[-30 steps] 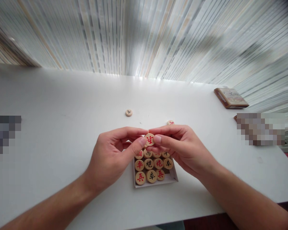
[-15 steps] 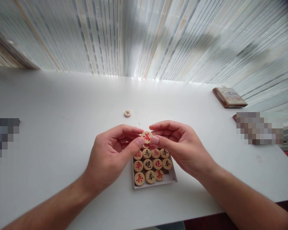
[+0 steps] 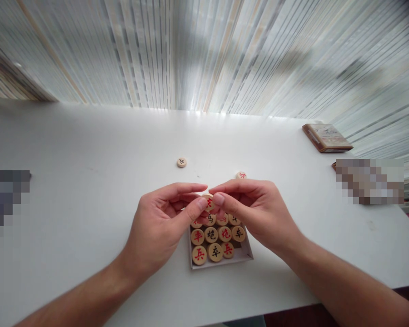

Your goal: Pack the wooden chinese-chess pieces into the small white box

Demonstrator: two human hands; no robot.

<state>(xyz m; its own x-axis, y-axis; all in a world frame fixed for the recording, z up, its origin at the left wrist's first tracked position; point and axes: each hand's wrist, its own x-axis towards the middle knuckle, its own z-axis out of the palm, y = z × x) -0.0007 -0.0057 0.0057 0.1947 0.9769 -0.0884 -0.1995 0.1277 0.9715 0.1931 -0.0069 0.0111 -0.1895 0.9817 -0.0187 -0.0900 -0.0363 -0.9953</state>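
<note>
At the far left, well out from the person's left side, a dark pixelated patch covers something that cannot be made out. Next comes the left hand, its thumb and fingers pinching the left edge of a wooden disc with a red character. Beyond the left hand's fingertips, a loose disc with a black character lies flat on the white table.

The pinched disc is held up between the two hands, over the far part of a shallow box that sits below and nearer the person. In it, rows of discs bear red and black characters; the fingers partly hide the farther ones. Just past the right hand's knuckles lies a second loose disc, red-marked, its near side hidden.

The right hand grips the same disc from its right edge, thumb in front and fingers behind. Farther off to the right of that hand lies a flat brown-edged package; nearer than it and farther right is a brown-edged item, mostly pixelated.
</note>
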